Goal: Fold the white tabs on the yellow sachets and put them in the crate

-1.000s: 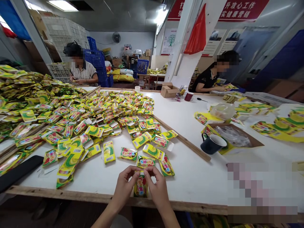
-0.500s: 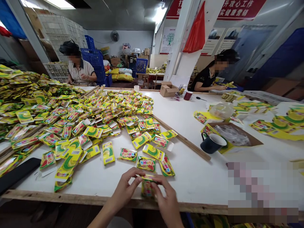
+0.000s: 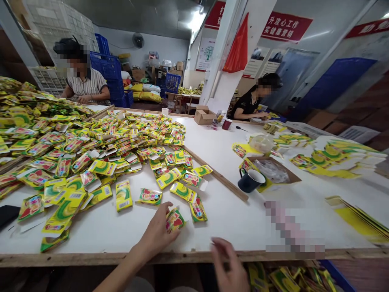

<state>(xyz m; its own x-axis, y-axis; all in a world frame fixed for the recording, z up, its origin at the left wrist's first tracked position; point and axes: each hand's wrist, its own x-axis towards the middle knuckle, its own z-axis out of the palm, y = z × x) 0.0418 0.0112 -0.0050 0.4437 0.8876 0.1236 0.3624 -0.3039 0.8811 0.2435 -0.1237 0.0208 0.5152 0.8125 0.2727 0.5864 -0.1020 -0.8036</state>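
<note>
My left hand (image 3: 158, 230) reaches over the white table (image 3: 237, 221) and pinches a yellow-and-red packet (image 3: 175, 219) by its near edge; the packet tilts up off the surface. My right hand (image 3: 228, 265) hovers at the table's wooden front edge, smeared by motion, with its fingers curled and nothing visible in them. Loose packets (image 3: 182, 191) of the same kind lie just beyond my left hand. A large heap of packets (image 3: 75, 142) covers the left half of the table.
A dark mug (image 3: 251, 180) stands right of a wooden strip (image 3: 215, 173). Flat yellow cards (image 3: 334, 156) are stacked at the right. More packets (image 3: 288, 278) lie below the table edge. A black phone (image 3: 6, 213) lies at left. Two people sit at the far side.
Both hands held one packet at the table edge. They have parted: my left hand reached forward onto another packet, my right hand dropped low and right, and the view swung right.
</note>
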